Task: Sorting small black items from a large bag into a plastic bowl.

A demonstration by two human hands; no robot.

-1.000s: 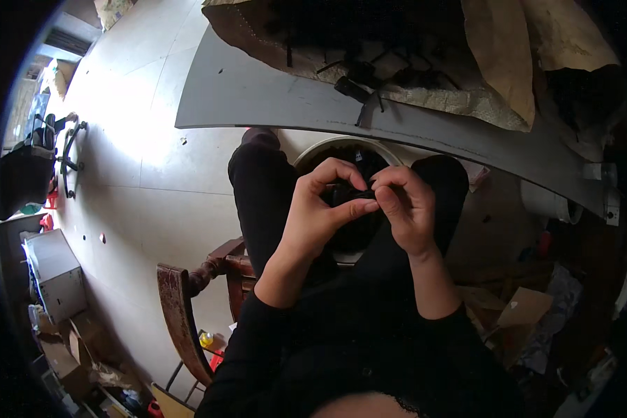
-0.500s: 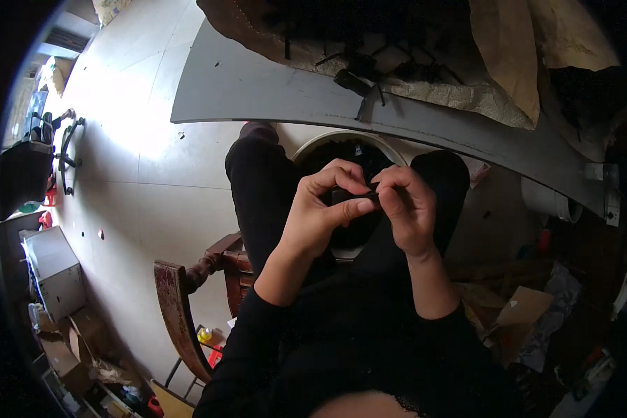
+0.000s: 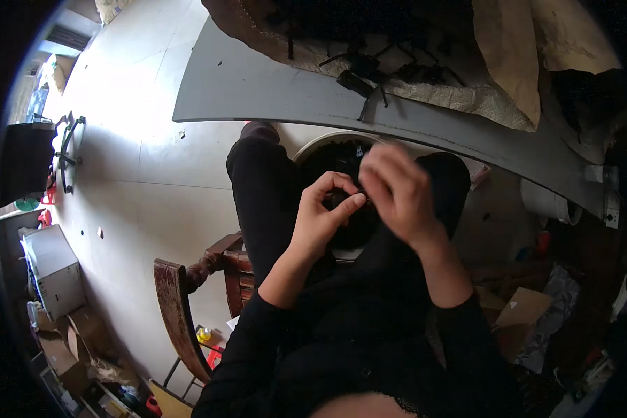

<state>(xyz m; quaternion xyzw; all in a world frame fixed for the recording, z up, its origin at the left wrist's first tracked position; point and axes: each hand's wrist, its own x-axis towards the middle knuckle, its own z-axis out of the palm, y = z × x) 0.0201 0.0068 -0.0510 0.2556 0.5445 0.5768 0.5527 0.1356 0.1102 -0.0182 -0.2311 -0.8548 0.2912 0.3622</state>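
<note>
My left hand (image 3: 318,219) is closed in a pinch, thumb against forefinger, over the space between my knees. A small black piece is partly visible at its fingertips, too dark to tell its kind. My right hand (image 3: 399,196) is just to the right of it, smeared by motion, its fingers bent. Whether it holds anything is hidden. Below both hands stands a round bucket with a pale rim (image 3: 309,147), holding dark contents that I cannot make out singly.
A grey tabletop (image 3: 251,87) spans the far side, bearing an opened sack (image 3: 494,104) with many black pieces, some thin and stick-like. A wooden chair (image 3: 166,285) stands at my left. Cardboard boxes (image 3: 63,355) lie at lower left, and a cardboard piece (image 3: 526,306) at right.
My right hand has come away from the left fingertips, moving upward and turning, now blurred. My left hand keeps its pinch in nearly the same place.
</note>
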